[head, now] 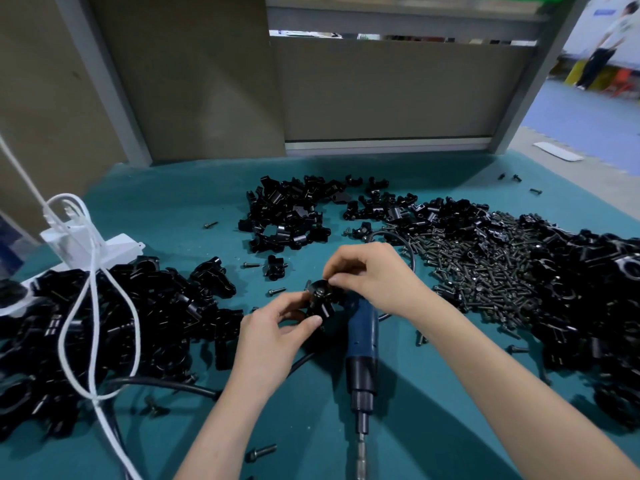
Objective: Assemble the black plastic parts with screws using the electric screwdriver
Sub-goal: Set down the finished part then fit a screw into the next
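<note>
Screw-seating step, I'd say: left hand (277, 327) grips the black plastic part (320, 303) over the middle of the tabletop (173, 209), and right hand (374, 275) pinches its top edge, probably starting a screw by finger, too small to confirm. Electric screwdriver (362, 341) lies unheld just near-right of the part, bit pointing near. Next: right hand must free up, lift the driver, and set the bit square on the screw head.

teal bench top (173, 202) | beige partition panels (381, 91) behind | blue floor (588, 112) far right, person (602, 46) standing there
</note>
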Demonstrator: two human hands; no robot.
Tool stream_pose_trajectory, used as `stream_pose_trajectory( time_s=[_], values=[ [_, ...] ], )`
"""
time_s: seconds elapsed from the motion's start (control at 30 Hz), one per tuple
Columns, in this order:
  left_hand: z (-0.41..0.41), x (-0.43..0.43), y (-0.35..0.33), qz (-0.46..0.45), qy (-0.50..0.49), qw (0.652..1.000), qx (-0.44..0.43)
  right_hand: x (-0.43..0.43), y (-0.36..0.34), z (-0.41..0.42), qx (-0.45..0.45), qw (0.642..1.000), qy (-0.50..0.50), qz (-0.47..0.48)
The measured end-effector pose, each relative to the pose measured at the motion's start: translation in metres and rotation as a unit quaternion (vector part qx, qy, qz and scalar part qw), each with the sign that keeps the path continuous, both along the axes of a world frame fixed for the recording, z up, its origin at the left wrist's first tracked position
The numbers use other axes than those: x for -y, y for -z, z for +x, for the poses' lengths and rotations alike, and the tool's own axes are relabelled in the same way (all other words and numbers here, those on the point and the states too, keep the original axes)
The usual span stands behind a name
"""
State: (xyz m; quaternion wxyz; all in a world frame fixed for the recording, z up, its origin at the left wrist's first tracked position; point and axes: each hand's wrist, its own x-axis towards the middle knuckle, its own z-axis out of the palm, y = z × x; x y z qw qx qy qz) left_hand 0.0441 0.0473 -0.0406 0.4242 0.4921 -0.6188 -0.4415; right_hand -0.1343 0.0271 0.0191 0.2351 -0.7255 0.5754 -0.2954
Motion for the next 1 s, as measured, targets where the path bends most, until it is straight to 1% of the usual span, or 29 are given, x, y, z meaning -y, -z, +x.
stream_pose_trajectory(
  time_s=[0.2, 0.37, 0.6, 0.77, 0.87, 1.0],
  values=[
    [0.0, -0.001, -0.002, 0.001, 0.001, 1.0, 0.002, -0.001, 0.004, 0.003, -0.052, 0.998, 0.007, 0.02],
    [-0.001, 0.0, -0.002, 0.004, -0.006, 1.0, -0.009, -0.004, 0.006, 0.008, -0.045, 0.999, 0.009, 0.014],
    [-0.001, 0.001, 0.001, 0.006, -0.004, 1.0, -0.02, -0.006, 0.004, 0.013, -0.074, 0.997, -0.002, 0.01],
    [0.0, 0.0, 0.001, -0.013, -0.006, 1.0, -0.024, -0.008, 0.006, 0.016, -0.058, 0.998, 0.011, 0.007],
    [0.0, 0.0, 0.001, -0.018, -0.01, 1.0, -0.01, -0.006, 0.005, 0.016, -0.038, 0.999, 0.022, 0.013],
    [0.001, 0.001, 0.003, -0.015, -0.006, 1.0, 0.001, -0.006, 0.006, 0.01, -0.001, 0.997, 0.057, 0.055]
  ],
)
